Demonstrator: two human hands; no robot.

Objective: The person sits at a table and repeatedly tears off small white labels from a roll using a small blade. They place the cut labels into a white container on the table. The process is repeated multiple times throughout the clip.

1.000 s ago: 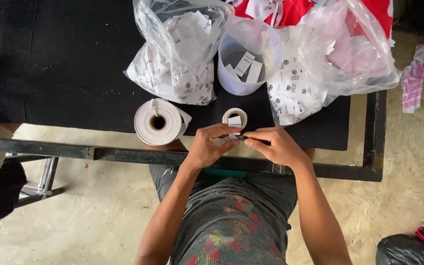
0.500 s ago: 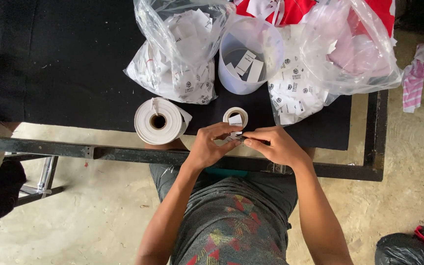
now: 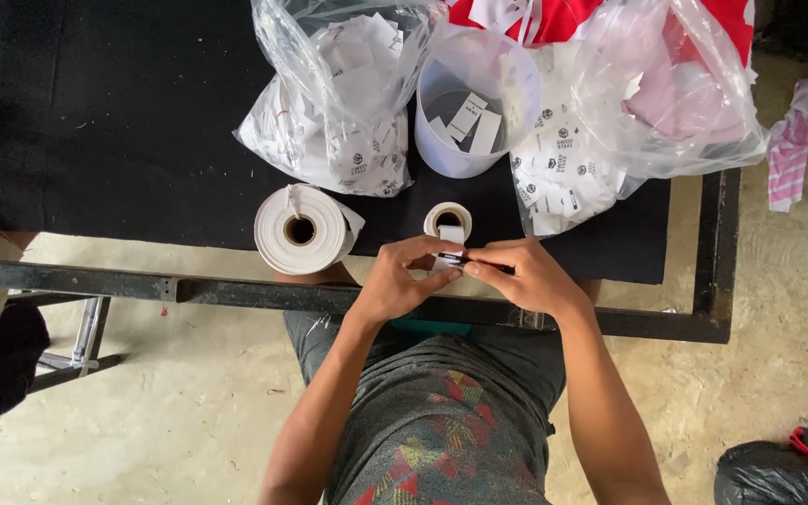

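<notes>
White label strip (image 3: 451, 254) at frame centre, just below small roll (image 3: 448, 221) on black table (image 3: 123, 140) | pinched between left hand (image 3: 402, 281) and right hand (image 3: 527, 277), both closed on it | best kept taut, fingertips close, folded squarely.

— What colour is the surface (image 3: 123, 122)?
— Black, and the big roll (image 3: 299, 229) and small roll (image 3: 448, 222) are white
— And the bags (image 3: 339, 103)?
— See-through, full of white tags with black marks. The cup (image 3: 477, 103) is milky white
— The shirt (image 3: 441, 421)?
— Grey with red and yellow shapes. The cloth (image 3: 792, 150) on the floor has pink and white stripes
</notes>
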